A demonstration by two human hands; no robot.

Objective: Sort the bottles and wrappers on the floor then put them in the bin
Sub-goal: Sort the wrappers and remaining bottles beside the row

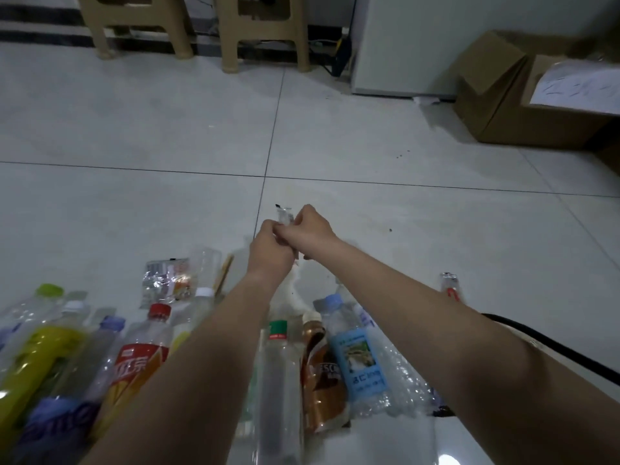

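Pale tiled floor [167, 129] with dark grout lines, 2 beige plastic stools [261, 31] at the far wall, an open cardboard box [503, 105] far right beside a white cabinet [402, 45]. No bin in view. Nearer, a row of bottles lying across the bottom: yellow-labelled bottle [37, 360] far left, red-capped tea bottle [137, 360] beside it, clear green-capped bottle [280, 380] between the forearms, brown coffee bottle [322, 377] touching its right side, blue-labelled water bottle [360, 357] next along. Behind the row, a crumpled clear wrapper [166, 280] with printed colours, well apart from a small clear bottle [449, 286] off to the right. Above the row, left hand [271, 253] and right hand [312, 229] clenched together around a small clear plastic scrap [284, 217], only its top corner poking out between the fingers. Likely still sorting, with nothing binned. Risks, as a guess: thin slippery film sliding from the pinch and dropping back among the bottles, undoing the sort; a forearm lowering onto the light bottles and rolling them out of line; transparent scraps overlooked against the pale tile; mixing wrapper with bottles if set down too near the row.
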